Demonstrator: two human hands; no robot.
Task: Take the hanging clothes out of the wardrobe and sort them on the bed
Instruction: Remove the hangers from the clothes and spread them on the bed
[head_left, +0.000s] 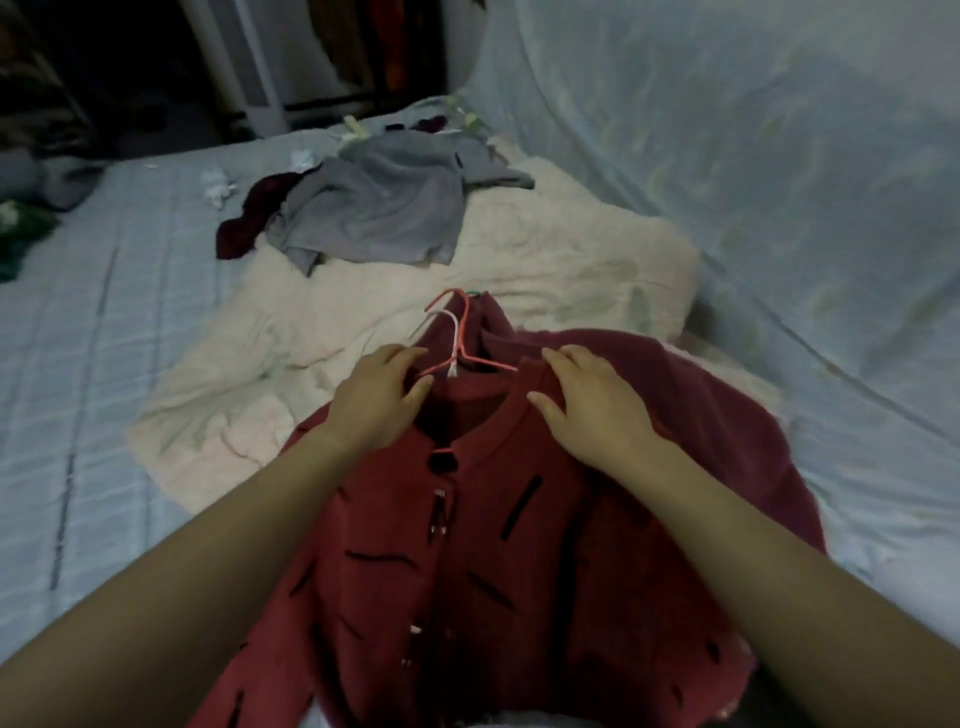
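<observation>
A red jacket (498, 561) with black dashes lies front-up on the bed, still on a pink wire hanger (457, 338) whose hook sticks out past the collar. My left hand (382, 395) rests on the left side of the collar, fingers stretched toward the hanger. My right hand (587, 400) lies on the right side of the collar, thumb at the neckline. A darker red garment (691, 395) lies under the jacket on the right. Farther up the bed sits a grey garment (379, 208) on top of a maroon one (249, 218).
A cream blanket (571, 249) is spread over the light blue striped bedsheet (78, 364). A pale mosquito net (753, 156) hangs along the right. The open wardrobe (363, 47) with hanging clothes stands past the bed's far end. Crumpled white bits (218, 187) lie on the sheet.
</observation>
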